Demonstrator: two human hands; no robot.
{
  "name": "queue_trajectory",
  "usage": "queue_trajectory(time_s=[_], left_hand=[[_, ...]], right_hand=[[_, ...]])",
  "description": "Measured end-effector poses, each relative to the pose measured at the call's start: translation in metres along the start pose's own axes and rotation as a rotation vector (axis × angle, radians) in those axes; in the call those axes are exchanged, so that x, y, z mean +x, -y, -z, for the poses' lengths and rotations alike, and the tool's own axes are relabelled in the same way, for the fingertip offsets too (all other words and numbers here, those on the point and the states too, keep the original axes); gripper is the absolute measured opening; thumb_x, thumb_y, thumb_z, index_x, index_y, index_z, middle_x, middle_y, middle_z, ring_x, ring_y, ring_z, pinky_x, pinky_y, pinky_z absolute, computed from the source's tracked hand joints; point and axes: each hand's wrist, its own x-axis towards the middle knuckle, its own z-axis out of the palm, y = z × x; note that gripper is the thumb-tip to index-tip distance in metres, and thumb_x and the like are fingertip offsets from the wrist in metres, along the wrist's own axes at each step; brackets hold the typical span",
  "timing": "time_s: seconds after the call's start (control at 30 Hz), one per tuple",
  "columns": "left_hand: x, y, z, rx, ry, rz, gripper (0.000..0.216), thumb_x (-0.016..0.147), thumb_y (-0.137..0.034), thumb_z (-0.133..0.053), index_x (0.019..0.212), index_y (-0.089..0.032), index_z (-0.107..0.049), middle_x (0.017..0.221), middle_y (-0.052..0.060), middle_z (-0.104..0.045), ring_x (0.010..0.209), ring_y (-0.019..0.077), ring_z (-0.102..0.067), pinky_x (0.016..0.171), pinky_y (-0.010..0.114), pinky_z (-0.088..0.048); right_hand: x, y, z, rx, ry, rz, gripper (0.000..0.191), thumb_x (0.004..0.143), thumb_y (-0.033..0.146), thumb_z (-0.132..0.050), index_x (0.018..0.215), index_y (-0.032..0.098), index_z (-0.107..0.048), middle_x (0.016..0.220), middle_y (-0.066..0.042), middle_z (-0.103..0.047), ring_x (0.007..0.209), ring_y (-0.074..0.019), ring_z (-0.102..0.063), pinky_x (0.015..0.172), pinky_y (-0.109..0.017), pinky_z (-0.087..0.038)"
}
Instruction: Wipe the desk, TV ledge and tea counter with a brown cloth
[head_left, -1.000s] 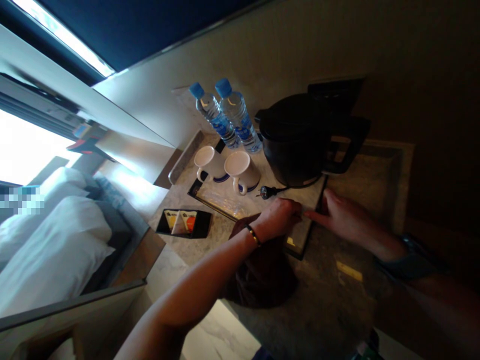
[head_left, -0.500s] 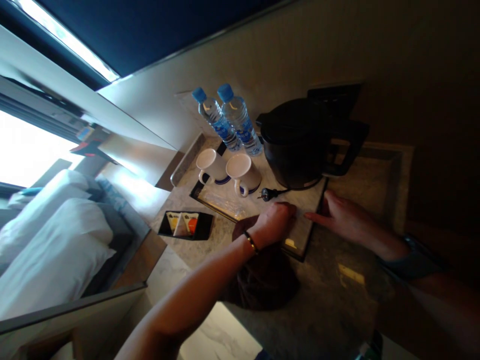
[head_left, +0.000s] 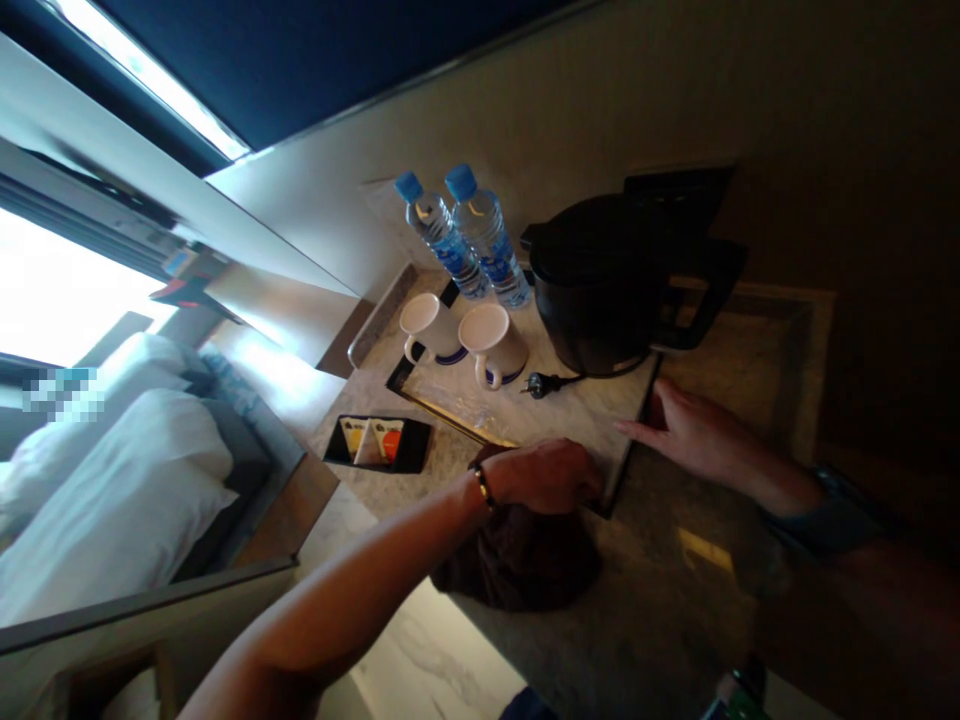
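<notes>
Resting on the near edge of the tray (head_left: 600,420), the left hand (head_left: 544,472) lies knuckles-up with its fingers curled together over a dark brown cloth (head_left: 517,555) — whether they actually pinch the cloth I cannot tell, since the fingertips are tucked out of sight. The cloth bunches just under and behind that hand, spilling from the tray's front rim onto the stone counter (head_left: 660,620).

The right hand (head_left: 694,432) lies flat at the tray's right front corner, fingers straight and pressed together, pointing left, tips touching the tray surface, with a small gap between them and the left hand.

Farther back on the tray stand a black kettle (head_left: 607,290), its plug (head_left: 536,384) lying loose just in front of it, two white cups (head_left: 465,340) side by side, and two water bottles (head_left: 469,240) with blue caps behind the cups. A crinkled plastic wrapper (head_left: 461,402) lies between the cups and the left hand. Left of the tray, apart from it, sits a small black holder of sachets (head_left: 377,443).
</notes>
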Motion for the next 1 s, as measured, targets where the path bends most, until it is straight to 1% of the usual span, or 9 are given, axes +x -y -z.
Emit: queue_trajectory(time_s=[0.2, 0.33, 0.47, 0.57, 0.63, 0.73, 0.83, 0.9, 1.0], left_hand=[[0.003, 0.002, 0.000, 0.023, 0.024, 0.020, 0.035, 0.078, 0.000, -0.051, 0.099, -0.015, -0.074, 0.103, 0.009, -0.075, 0.095, 0.0209, -0.068, 0.087, 0.027, -0.051], [-0.028, -0.001, 0.011, -0.057, -0.072, 0.128, 0.032, 0.076, -0.002, -0.048, 0.091, -0.015, -0.074, 0.094, 0.008, -0.073, 0.088, 0.0204, -0.067, 0.084, 0.029, -0.052], [-0.084, -0.015, -0.010, -0.216, -0.355, 0.255, 0.033, 0.078, -0.003, -0.045, 0.090, -0.018, -0.072, 0.094, 0.004, -0.067, 0.087, 0.0162, -0.065, 0.083, 0.027, -0.051], [-0.115, -0.024, -0.048, -0.177, -0.702, 0.474, 0.035, 0.090, -0.012, -0.040, 0.111, -0.019, -0.068, 0.108, 0.007, -0.065, 0.099, 0.0184, -0.063, 0.091, 0.033, -0.052], [-0.122, -0.029, -0.076, -0.101, -0.868, 0.644, 0.037, 0.096, -0.027, -0.044, 0.127, -0.019, -0.061, 0.127, 0.012, -0.060, 0.119, 0.0254, -0.057, 0.102, 0.045, -0.049], [-0.113, -0.039, -0.107, -0.073, -0.908, 0.801, 0.064, 0.091, -0.049, -0.056, 0.146, -0.017, -0.044, 0.153, 0.016, -0.040, 0.140, 0.0359, -0.038, 0.111, 0.059, -0.040], [-0.087, -0.045, -0.126, -0.130, -0.840, 0.778, 0.088, 0.078, -0.057, -0.070, 0.146, -0.010, -0.042, 0.154, 0.020, -0.038, 0.144, 0.0422, -0.029, 0.115, 0.064, -0.034], [-0.070, -0.045, -0.133, -0.135, -0.870, 0.761, 0.092, 0.069, -0.050, -0.079, 0.143, -0.006, -0.045, 0.152, 0.022, -0.039, 0.145, 0.0443, -0.024, 0.116, 0.065, -0.030], [-0.056, -0.041, -0.138, -0.148, -0.961, 0.684, 0.075, 0.065, -0.026, -0.077, 0.134, -0.010, -0.053, 0.148, 0.019, -0.043, 0.143, 0.0406, -0.029, 0.116, 0.061, -0.034]], right_hand=[[0.002, -0.001, 0.000, 0.056, 0.013, -0.002, 0.039, 0.082, 0.053, -0.068, 0.089, 0.022, -0.045, 0.079, -0.007, -0.063, 0.069, -0.0242, -0.061, 0.061, -0.034, -0.045], [0.003, 0.003, 0.005, 0.050, 0.026, -0.031, 0.039, 0.081, 0.051, -0.070, 0.087, 0.022, -0.045, 0.080, -0.007, -0.063, 0.069, -0.0244, -0.061, 0.061, -0.034, -0.045], [0.004, 0.004, 0.004, 0.069, 0.024, -0.032, 0.035, 0.081, 0.044, -0.071, 0.092, 0.020, -0.047, 0.084, -0.008, -0.064, 0.074, -0.0248, -0.062, 0.065, -0.034, -0.047], [0.003, 0.002, 0.002, 0.071, 0.028, -0.022, 0.036, 0.082, 0.046, -0.070, 0.094, 0.020, -0.048, 0.086, -0.007, -0.064, 0.077, -0.0251, -0.063, 0.066, -0.034, -0.047], [0.004, 0.001, 0.001, 0.066, 0.046, -0.025, 0.037, 0.083, 0.048, -0.068, 0.094, 0.020, -0.047, 0.087, -0.007, -0.064, 0.077, -0.0245, -0.062, 0.066, -0.034, -0.047], [0.004, 0.001, 0.002, 0.046, 0.055, -0.030, 0.037, 0.083, 0.048, -0.068, 0.093, 0.020, -0.046, 0.088, -0.008, -0.064, 0.077, -0.0241, -0.063, 0.065, -0.033, -0.046], [0.005, 0.002, 0.003, 0.034, 0.038, -0.025, 0.037, 0.081, 0.048, -0.069, 0.090, 0.020, -0.046, 0.086, -0.007, -0.065, 0.075, -0.0240, -0.063, 0.065, -0.032, -0.045], [0.005, 0.002, 0.003, 0.043, 0.020, -0.014, 0.037, 0.081, 0.050, -0.068, 0.090, 0.020, -0.047, 0.084, -0.007, -0.065, 0.075, -0.0238, -0.063, 0.065, -0.033, -0.045], [0.006, 0.000, 0.002, 0.049, 0.008, -0.014, 0.038, 0.080, 0.053, -0.067, 0.089, 0.020, -0.049, 0.081, -0.006, -0.064, 0.072, -0.0233, -0.063, 0.062, -0.032, -0.045]])
